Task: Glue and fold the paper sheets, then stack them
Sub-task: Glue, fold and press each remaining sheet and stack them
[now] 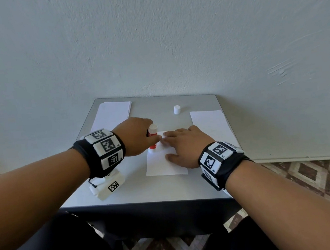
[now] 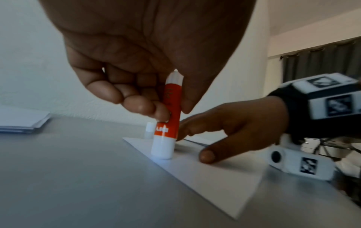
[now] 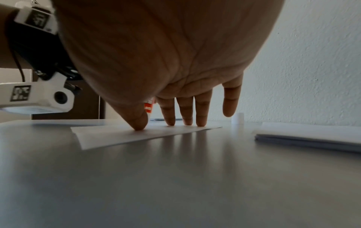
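A white paper sheet (image 1: 163,164) lies flat at the middle of the grey table (image 1: 145,189). My left hand (image 1: 139,134) grips an orange-and-white glue stick (image 1: 153,138) upright, its lower end touching the sheet's left part (image 2: 161,155). My right hand (image 1: 183,143) rests spread on the sheet, thumb and three fingertips (image 3: 171,121) pressing it down, the little finger lifted. The stick's white cap (image 1: 177,109) stands apart at the far side, also visible in the right wrist view (image 3: 238,118).
A stack of white sheets (image 1: 112,114) lies at the table's far left. Another stack (image 1: 209,123) lies at the right (image 3: 312,135). The wall (image 1: 154,46) rises just behind the table. A patterned tiled floor (image 1: 302,175) shows to the right.
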